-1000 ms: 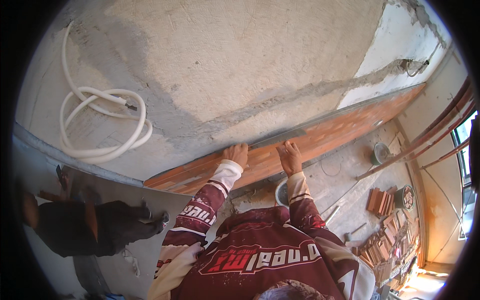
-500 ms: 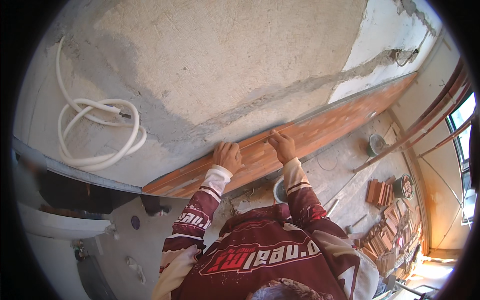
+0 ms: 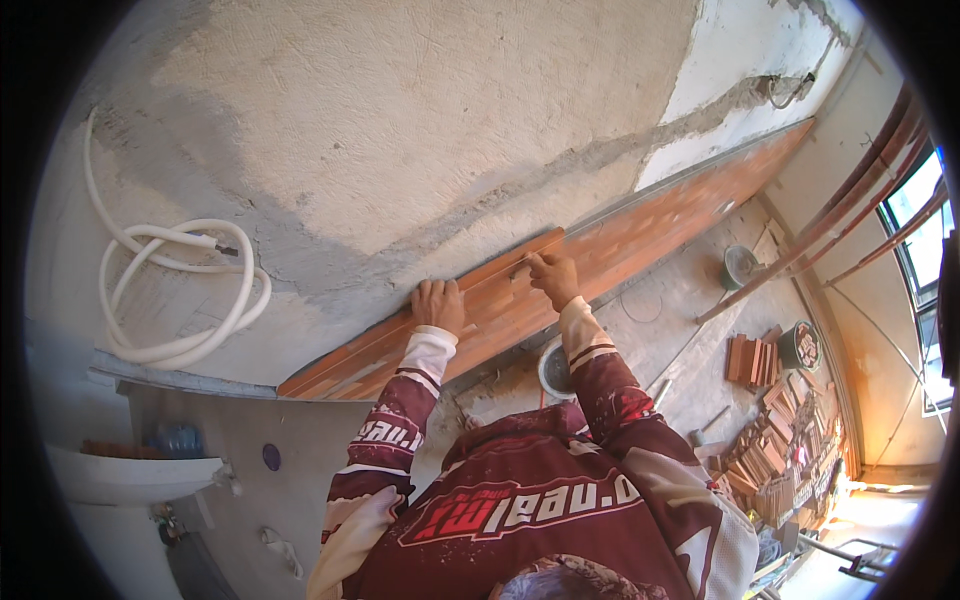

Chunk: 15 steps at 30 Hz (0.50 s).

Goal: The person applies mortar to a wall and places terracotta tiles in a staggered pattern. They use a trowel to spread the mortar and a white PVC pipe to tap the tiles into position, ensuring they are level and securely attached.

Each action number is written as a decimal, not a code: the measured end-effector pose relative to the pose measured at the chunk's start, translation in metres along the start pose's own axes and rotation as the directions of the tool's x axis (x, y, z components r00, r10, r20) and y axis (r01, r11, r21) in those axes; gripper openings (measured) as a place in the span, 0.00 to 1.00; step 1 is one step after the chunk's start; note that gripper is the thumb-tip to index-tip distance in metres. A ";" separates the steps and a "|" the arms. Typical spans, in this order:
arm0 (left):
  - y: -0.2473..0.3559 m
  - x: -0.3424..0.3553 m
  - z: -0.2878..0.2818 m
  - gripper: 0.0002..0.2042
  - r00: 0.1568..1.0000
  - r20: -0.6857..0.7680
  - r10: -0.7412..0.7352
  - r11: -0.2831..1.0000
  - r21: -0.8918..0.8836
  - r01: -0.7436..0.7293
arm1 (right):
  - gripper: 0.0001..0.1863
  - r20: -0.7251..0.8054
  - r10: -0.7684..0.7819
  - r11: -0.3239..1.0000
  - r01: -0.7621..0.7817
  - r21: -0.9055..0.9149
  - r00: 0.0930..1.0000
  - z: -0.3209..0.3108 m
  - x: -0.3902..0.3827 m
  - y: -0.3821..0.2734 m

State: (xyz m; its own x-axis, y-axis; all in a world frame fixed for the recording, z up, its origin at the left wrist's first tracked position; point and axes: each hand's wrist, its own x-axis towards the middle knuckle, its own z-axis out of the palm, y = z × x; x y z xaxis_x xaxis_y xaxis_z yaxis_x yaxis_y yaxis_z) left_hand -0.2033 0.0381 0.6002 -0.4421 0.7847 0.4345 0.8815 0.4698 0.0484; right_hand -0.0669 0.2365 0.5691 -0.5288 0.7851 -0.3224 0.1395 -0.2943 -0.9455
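Reddish-brown brick tiles (image 3: 640, 240) clad the low part of the wall. A top row (image 3: 500, 268) stops partway along, at a free end right of my hands. My left hand (image 3: 437, 306) has its fingers bent over the upper edge of a tile in this row, with its thumb close beside them. Farther right, my right hand (image 3: 553, 278) is closed in a pinch against the tiled face, just below the row's end. Anything small between its fingertips is too fine to make out.
A bucket (image 3: 555, 368) stands just below the tiles. Brick tiles lie in a heap (image 3: 780, 450) at right, near another bucket (image 3: 740, 267) and slanting poles (image 3: 830, 235). White hose (image 3: 245, 300) hangs coiled on the left wall. A white basin (image 3: 130, 478) projects at lower left.
My view has shifted slightly, sliding the wall leftward. My right hand's fingers have curled in more, while my left stays on the row. A dark-clothed person at left has gone from view.
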 end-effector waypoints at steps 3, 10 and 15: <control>0.002 0.002 0.000 0.09 1.000 0.013 -0.012 1.000 0.020 0.012 | 0.25 -0.340 -0.229 0.947 0.127 -0.296 0.912 0.001 0.009 0.019; 0.003 0.002 -0.003 0.08 0.999 0.005 -0.031 0.999 0.032 0.031 | 0.28 -0.285 -0.574 0.784 0.415 -0.461 0.768 -0.012 0.016 0.019; 0.000 0.001 0.001 0.09 1.000 0.020 -0.024 0.999 0.046 0.023 | 0.26 -0.222 -0.505 0.805 0.362 -0.469 0.834 -0.018 0.014 0.008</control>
State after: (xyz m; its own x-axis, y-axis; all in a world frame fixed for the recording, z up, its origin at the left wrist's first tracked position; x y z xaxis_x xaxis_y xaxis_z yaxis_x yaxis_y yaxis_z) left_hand -0.2038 0.0390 0.5998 -0.4662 0.7813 0.4149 0.8625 0.5058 0.0167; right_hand -0.0582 0.2550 0.5560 -0.3256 0.9246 0.1978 0.3138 0.3030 -0.8998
